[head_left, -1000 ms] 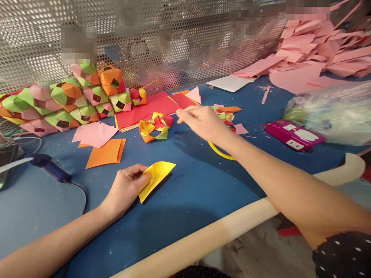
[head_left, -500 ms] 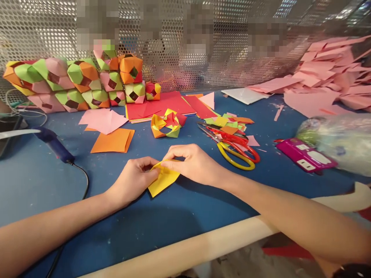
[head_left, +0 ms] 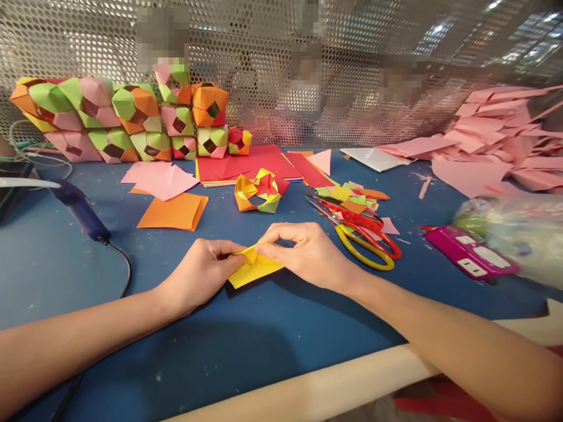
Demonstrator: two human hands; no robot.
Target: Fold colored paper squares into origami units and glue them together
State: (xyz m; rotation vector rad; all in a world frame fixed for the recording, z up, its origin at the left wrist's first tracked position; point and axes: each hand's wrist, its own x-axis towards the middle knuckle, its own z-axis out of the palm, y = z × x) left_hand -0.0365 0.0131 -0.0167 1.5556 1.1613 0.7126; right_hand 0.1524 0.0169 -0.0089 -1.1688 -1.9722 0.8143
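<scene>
Left hand [head_left: 199, 274] opposite right hand [head_left: 311, 257], thumbs [head_left: 269, 252] atop yellow paper [head_left: 255, 272]

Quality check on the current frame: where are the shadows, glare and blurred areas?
Head view: a soft dark shadow lies on the blue tabletop, nearer the camera than the yellow paper; head view: bright spots show at upper right around the perforated screen; head view: the plastic bag looks smeared; head view: left hand and right hand read fairly clearly.
</scene>
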